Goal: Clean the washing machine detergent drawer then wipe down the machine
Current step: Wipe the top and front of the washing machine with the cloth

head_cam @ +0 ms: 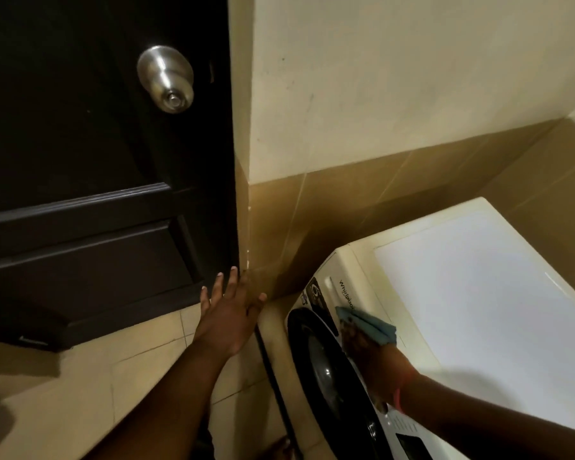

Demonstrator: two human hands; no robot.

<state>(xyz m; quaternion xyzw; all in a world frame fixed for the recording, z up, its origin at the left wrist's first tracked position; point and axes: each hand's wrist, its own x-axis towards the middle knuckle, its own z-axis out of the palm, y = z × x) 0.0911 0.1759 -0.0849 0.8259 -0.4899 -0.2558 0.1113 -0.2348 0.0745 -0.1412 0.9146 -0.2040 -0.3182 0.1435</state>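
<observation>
We see the washing machine (pixel 478 310) filling the lower right of the frame, and we judge it heavy and rigid, its glossy white top likely slick, so it is a thing to wipe where it stands rather than lift; its round dark door (pixel 316 366) faces lower centre. The detergent drawer (pixel 329 290) sits shut at the machine's upper front corner, right of centre, and we would take it by its recessed front to pull it. The blue cloth (pixel 369 325), soft and light, lies bunched on the front panel just beside that drawer, the right hand (pixel 362 346) clamped round it. The left hand (pixel 231 313) hangs at centre, fingers spread, holding nothing. Beside the drawer we read "Whirlpool" (pixel 346 295)
</observation>
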